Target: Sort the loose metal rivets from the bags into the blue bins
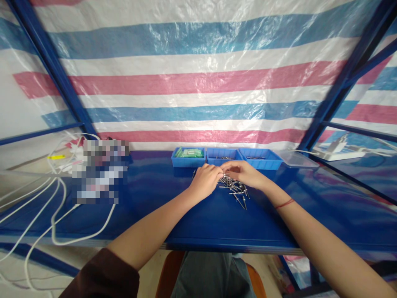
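Observation:
A loose pile of thin silver blind rivets (237, 191) lies on the blue tabletop (186, 219). Over its left side is my left hand (205, 180), its fingers curled closed and their contents hidden from view. My right hand (243, 173) arches above the back of the pile, thumb and fingers closed at a rivet (225, 176) where the fingertips of both hands meet. Just behind the hands stand three blue bins: the left bin (173, 159) contains green packets (189, 153), while the middle bin (211, 160) and right bin (273, 163) contain small metal pieces.
White cables (63, 198) run over the table's left side beside a blurred-out patch. A clear plastic lid (299, 158) lies right of the bins. A white power strip (339, 151) sits at the far right. Behind the table hangs a striped plastic sheet (198, 82) between blue posts.

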The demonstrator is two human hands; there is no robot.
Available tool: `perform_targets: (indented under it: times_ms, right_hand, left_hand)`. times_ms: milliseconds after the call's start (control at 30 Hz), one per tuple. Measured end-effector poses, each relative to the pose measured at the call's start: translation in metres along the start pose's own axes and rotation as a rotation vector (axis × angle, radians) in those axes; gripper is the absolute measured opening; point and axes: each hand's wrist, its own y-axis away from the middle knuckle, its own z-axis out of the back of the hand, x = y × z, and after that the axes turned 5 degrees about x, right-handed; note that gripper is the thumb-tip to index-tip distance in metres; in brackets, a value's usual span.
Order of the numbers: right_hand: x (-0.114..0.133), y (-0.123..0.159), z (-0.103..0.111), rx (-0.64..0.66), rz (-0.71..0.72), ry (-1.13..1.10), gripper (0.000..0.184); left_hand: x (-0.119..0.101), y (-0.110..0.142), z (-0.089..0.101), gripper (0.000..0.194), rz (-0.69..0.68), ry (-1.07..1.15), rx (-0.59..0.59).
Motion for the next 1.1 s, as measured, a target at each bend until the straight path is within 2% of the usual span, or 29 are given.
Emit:
perform_targets:
  times_ms: [167, 400, 600, 833, 1000, 1100]
  right_hand:
    - [0.001, 0.001, 0.001, -0.062, -0.079, -0.030, 0.020]
    - [-0.003, -0.003, -0.003, -0.113, 0.024, 0.025, 0.021]
    - [-0.003, -0.006, -0.004, -0.246, -0.013, -0.046, 0.030]
    - [0.004, -0.003, -0.008, -0.187, -0.030, -0.075, 0.032]
    - [0.006, -0.002, -0.009, -0.154, -0.029, -0.075, 0.034]
    - [0.010, -0.002, -0.010, -0.107, -0.076, -0.084, 0.037]
  left_hand:
    - [0.001, 0.000, -0.001, 0.024, 0.080, 0.065, -0.029]
    - [0.002, -0.001, -0.001, 0.020, 0.098, 0.174, -0.115]
    - [0.001, -0.004, 0.000, 0.009, 0.130, 0.445, -0.231]
    - [-0.002, -0.005, 0.005, 0.014, 0.190, 0.576, -0.360]
    - [-0.002, -0.005, 0.007, 0.013, 0.202, 0.583, -0.393]
    - [-0.003, -0.005, 0.008, 0.013, 0.186, 0.570, -0.409]
